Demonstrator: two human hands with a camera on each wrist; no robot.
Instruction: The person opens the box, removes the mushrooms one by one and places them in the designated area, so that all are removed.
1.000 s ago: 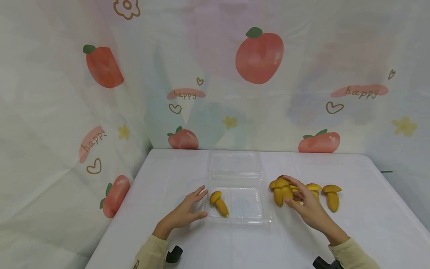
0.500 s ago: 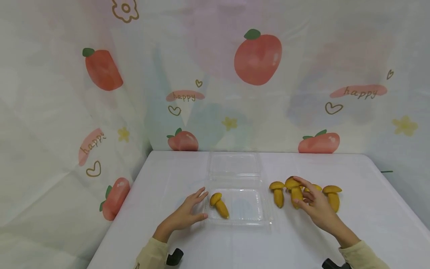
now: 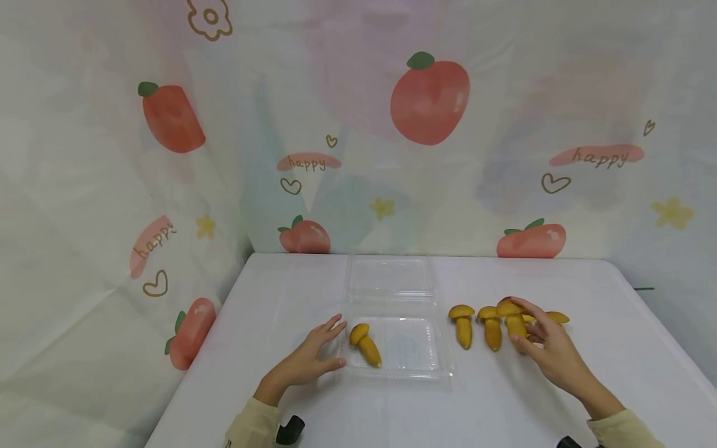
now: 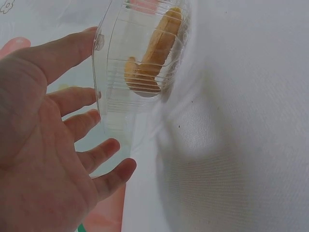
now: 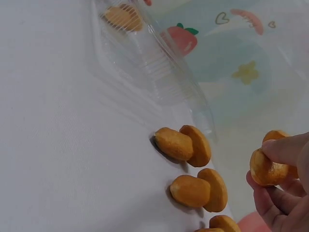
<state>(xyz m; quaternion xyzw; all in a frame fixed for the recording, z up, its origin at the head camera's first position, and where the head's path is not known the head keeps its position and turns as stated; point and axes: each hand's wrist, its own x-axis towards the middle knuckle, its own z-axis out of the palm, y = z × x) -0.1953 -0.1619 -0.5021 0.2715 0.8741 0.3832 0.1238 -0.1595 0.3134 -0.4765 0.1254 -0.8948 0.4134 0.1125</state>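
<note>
My right hand pinches a yellow toy mushroom between thumb and fingers, above the table and in front of the row. In the right wrist view this held mushroom is clear of the others. My left hand has its fingers spread, with fingertips right at the left rim of a clear plastic clamshell box. One mushroom lies in the box's left part, seen through the wall in the left wrist view. Its lid is folded back, away from me.
Right of the box, a mushroom and a second mushroom lie in a row. More mushrooms, such as one with its cap showing, are partly hidden behind my right hand. A printed fabric backdrop borders the white table.
My right hand has carried the held mushroom rightward along the row, uncovering the second mushroom and covering part of the rightmost one. The left hand and box have stayed in place.
</note>
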